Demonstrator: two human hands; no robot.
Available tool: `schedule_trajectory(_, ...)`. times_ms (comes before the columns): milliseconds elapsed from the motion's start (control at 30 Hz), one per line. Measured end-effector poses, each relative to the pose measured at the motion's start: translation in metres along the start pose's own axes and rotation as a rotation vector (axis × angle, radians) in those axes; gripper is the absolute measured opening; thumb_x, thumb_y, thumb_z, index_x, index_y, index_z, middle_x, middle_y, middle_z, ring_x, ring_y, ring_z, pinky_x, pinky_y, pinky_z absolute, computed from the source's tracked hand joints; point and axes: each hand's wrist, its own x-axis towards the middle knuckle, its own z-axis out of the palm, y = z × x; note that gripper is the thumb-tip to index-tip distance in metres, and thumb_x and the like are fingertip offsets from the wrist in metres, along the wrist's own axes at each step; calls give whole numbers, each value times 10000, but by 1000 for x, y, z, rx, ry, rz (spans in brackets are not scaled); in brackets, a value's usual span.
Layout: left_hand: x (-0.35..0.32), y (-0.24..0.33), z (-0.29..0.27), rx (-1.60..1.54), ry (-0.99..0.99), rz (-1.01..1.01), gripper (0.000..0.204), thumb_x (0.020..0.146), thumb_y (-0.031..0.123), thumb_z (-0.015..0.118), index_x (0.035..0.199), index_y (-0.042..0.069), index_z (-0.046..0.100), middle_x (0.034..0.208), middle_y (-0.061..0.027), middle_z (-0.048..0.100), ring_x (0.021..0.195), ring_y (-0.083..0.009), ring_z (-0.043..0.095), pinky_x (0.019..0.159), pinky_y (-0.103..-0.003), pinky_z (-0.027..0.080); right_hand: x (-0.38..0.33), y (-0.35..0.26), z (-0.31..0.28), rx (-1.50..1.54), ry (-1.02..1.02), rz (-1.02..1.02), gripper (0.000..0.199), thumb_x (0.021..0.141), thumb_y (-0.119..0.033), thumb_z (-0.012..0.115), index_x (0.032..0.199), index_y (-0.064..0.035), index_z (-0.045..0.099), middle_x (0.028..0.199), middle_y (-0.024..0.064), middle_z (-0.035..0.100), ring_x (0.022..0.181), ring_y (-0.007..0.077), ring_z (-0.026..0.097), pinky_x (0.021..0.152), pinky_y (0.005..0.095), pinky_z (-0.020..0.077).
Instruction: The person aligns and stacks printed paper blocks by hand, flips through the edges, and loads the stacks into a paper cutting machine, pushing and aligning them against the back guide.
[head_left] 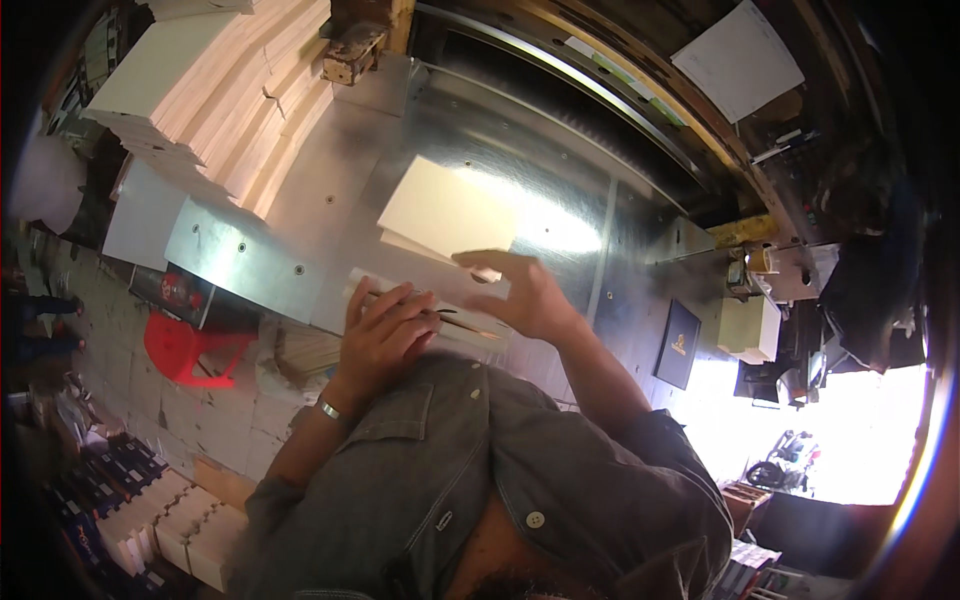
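My left hand (385, 325) is at the near edge of the metal table, fingers curled over a pale block of pages (475, 328). Its thumb is hidden, and a thin dark sliver shows by the fingertips. My right hand (525, 297) hovers just to the right, thumb and fingers apart in a curve, with nothing seen between them; it is slightly blurred. Just beyond both hands, a cream block of sheets (445, 205) lies flat on the metal, a second one partly under it. The right fingertips overlap its near corner in view; whether they touch it I cannot tell.
Tall stacks of pale book blocks (225, 90) rise at the far left of the metal table (330, 200). To the right lie a dark book cover (679, 343) and a cream stack (750, 328). A red plastic stool (195, 350) stands below the left edge. A dark machine slot runs along the back.
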Motion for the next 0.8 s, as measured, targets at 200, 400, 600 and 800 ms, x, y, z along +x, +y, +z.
schedule_trajectory(200, 1, 4, 0, -6, -6, -27, 143, 861, 183, 821, 938, 177, 702, 1218, 30, 748, 1253, -207, 645, 1235, -554, 282, -2, 6, 7, 302, -301, 234, 541, 855, -152, 818, 1370, -73, 670, 1173, 153, 756, 1059, 292, 737, 961, 405, 573)
schedule_trajectory(400, -6, -1, 3, -34, 1, -3, 244, 787, 164, 864, 970, 190, 706, 1167, 31, 737, 1251, -236, 645, 1242, -573, 254, 15, 2, 5, -115, -95, -4, 474, 889, -138, 740, 1360, -171, 692, 1227, 153, 744, 1035, 313, 745, 931, 406, 582)
schedule_trajectory(600, -2, -3, 0, -26, -17, 9, 305, 779, 193, 864, 1052, 206, 729, 1137, 51, 732, 1275, -223, 622, 1257, -593, 222, 63, 18, -57, 339, -35, 254, 325, 949, -96, 675, 1267, -59, 730, 978, 82, 779, 804, 89, 711, 714, 281, 563)
schedule_trajectory(800, 12, -13, -21, 35, -106, -27, 462, 732, 256, 886, 1159, 201, 719, 1238, 16, 683, 1349, -257, 559, 1259, -635, 182, 58, 60, -40, -102, 19, 27, 749, 833, -332, 868, 1486, -123, 568, 1433, 157, 630, 1284, 352, 615, 1101, 448, 479)
